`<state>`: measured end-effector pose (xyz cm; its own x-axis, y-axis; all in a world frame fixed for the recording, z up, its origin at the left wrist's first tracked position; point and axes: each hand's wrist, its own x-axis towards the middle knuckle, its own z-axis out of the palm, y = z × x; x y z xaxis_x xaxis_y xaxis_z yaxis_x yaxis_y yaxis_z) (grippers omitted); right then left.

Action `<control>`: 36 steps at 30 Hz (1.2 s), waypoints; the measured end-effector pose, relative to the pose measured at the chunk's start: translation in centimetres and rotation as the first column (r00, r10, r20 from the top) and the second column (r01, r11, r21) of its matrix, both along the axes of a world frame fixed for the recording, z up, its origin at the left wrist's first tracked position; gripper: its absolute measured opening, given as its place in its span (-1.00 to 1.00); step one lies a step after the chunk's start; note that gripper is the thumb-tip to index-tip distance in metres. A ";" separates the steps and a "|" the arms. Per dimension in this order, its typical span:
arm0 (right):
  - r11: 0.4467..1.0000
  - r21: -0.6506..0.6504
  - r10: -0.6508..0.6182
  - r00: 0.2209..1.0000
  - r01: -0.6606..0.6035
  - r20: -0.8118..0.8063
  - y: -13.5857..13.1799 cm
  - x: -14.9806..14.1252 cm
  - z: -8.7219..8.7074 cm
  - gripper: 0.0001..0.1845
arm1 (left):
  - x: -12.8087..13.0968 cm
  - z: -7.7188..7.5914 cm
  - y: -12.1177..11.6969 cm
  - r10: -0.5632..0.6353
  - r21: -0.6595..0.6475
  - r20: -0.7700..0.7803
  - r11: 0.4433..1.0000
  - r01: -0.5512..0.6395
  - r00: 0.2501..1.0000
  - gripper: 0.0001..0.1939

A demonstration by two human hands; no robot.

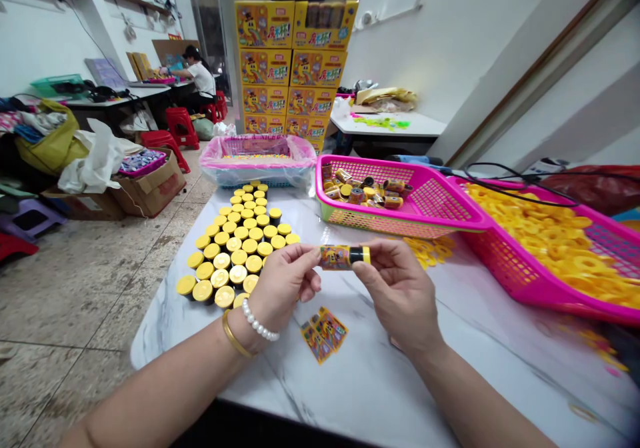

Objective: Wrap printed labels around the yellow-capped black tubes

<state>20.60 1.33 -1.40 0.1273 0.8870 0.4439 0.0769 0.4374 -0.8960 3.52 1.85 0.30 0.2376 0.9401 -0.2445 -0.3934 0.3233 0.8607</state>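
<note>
Over the marble-patterned table, both hands hold a small black container (357, 255) lying on its side, its yellow lid toward the right. A colourful printed label (335, 257) extends from its left side; whether it is stuck on cannot be made out. My left hand (287, 275), wearing a pearl bracelet and a gold bangle, pinches the label's left end. My right hand (403, 291) grips the container at the lid end with thumb and fingers. Below them, a few loose printed labels (324, 335) lie on the table. Many black containers with yellow lids (239, 258) stand upright to the left.
A pink basket (400, 218) behind my hands holds several labelled containers. Yellow rings fill another pink basket (530, 281) at right, with loose rings (429, 251) between. A plastic-lined basket (265, 161) stands at the back, before stacked yellow cartons (290, 68). A person (200, 78) sits far left.
</note>
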 end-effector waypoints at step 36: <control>0.871 -0.366 0.279 0.943 -0.328 -0.181 0.6 -0.1 -0.5 -0.73 | -0.2 0.1 -0.7 0.195 0.554 -0.409 0.829 0.073 0.891 -0.64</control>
<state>20.53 1.88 -1.92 -0.1461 0.9876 0.0574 -0.1202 0.0399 -0.9919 3.30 1.17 0.37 0.1710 0.9539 0.2466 0.0580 -0.2596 0.9640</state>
